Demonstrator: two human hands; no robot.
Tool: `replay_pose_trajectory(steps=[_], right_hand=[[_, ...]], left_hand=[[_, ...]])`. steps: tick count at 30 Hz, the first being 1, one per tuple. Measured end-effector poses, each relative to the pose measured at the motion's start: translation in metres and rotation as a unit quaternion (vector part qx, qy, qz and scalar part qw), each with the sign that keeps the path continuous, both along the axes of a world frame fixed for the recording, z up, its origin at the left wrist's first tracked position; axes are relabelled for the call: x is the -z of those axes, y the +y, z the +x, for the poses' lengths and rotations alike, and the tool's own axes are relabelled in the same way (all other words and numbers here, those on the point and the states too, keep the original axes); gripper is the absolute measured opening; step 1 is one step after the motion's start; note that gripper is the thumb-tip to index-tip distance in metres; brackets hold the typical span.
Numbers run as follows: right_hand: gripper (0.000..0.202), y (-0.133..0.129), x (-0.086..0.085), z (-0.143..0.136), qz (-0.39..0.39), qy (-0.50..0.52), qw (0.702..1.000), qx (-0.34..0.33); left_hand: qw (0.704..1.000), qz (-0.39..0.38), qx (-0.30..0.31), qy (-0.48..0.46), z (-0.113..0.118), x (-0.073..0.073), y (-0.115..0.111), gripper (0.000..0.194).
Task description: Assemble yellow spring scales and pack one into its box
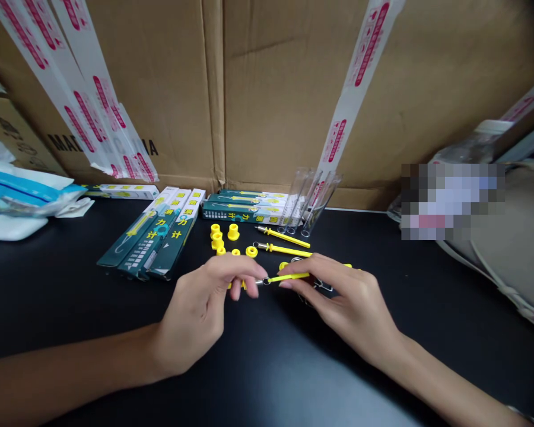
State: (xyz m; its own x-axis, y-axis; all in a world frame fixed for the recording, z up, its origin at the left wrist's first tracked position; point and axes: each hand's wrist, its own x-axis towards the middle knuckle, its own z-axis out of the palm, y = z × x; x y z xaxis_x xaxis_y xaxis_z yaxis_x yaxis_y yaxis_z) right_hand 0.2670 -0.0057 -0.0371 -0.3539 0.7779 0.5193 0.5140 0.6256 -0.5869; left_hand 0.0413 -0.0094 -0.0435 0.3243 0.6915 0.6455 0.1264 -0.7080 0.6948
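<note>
My left hand (200, 302) is closed in a pinch on a small metal spring (262, 281), most of it covered by the fingers. Between thumb and fingertips, my right hand (345, 290) grips a flat yellow plastic rod (289, 277). The rod's left end meets the ring of the spring; whether they are hooked together I cannot tell. Just beyond lie two yellow rods with springs attached, one upper (287, 237) and one lower (282, 249). Several yellow caps (217, 240) stand behind my left fingers. Metal hooks and rings (324, 285) lie partly hidden under my right hand.
Several clear tubes (314, 213) stand upright behind the rods. Printed green-and-white spring scale boxes (145, 237) lie at the left, with more boxes (244, 207) at the back. A large cardboard box (271, 89) walls the table's far side. A grey bag (511, 237) sits at the right.
</note>
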Motion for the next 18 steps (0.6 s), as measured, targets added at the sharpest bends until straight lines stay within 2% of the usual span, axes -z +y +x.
replay_pose_trajectory(steps=[2, 3, 4, 6, 8, 9, 11, 13, 16, 18], right_hand=[[0.008, 0.0, 0.0, 0.0, 0.001, 0.003, 1.0, 0.0], [0.009, 0.0, 0.0, -0.001, 0.001, 0.004, 1.0, 0.0], [0.009, 0.0, -0.001, -0.001, 0.0, 0.005, 1.0, 0.0], [0.01, 0.0, -0.002, -0.001, -0.002, 0.01, 1.0, -0.001], [0.009, 0.0, -0.003, -0.001, -0.01, 0.02, 1.0, 0.006], [0.007, 0.0, -0.004, -0.001, -0.02, 0.028, 0.999, 0.013], [0.002, 0.0, -0.005, -0.001, -0.059, 0.053, 0.996, 0.028], [0.009, 0.0, -0.006, -0.002, -0.122, 0.101, 0.987, 0.03], [0.021, 0.002, -0.008, -0.004, -0.221, 0.191, 0.956, 0.01], [0.024, 0.002, -0.009, -0.005, -0.267, 0.235, 0.935, -0.003]], left_hand=[[0.999, 0.046, 0.005, 0.026, 0.001, -0.001, 0.002, 0.042], [0.998, 0.054, -0.005, 0.044, 0.001, -0.003, 0.003, 0.039], [0.997, 0.054, -0.019, 0.06, 0.002, -0.005, 0.003, 0.033], [0.995, 0.037, -0.026, 0.088, 0.002, -0.011, 0.003, 0.033], [0.994, 0.026, 0.005, 0.11, 0.001, -0.014, 0.001, 0.013], [0.993, 0.027, 0.017, 0.118, 0.001, -0.015, 0.0, 0.013], [0.991, 0.044, 0.012, 0.129, 0.0, -0.015, -0.002, 0.036], [0.988, 0.071, -0.006, 0.137, 0.0, -0.013, -0.002, 0.036], [0.984, 0.103, -0.025, 0.144, 0.002, -0.01, 0.0, 0.042], [0.983, 0.105, -0.053, 0.142, 0.003, -0.008, 0.002, 0.035]])
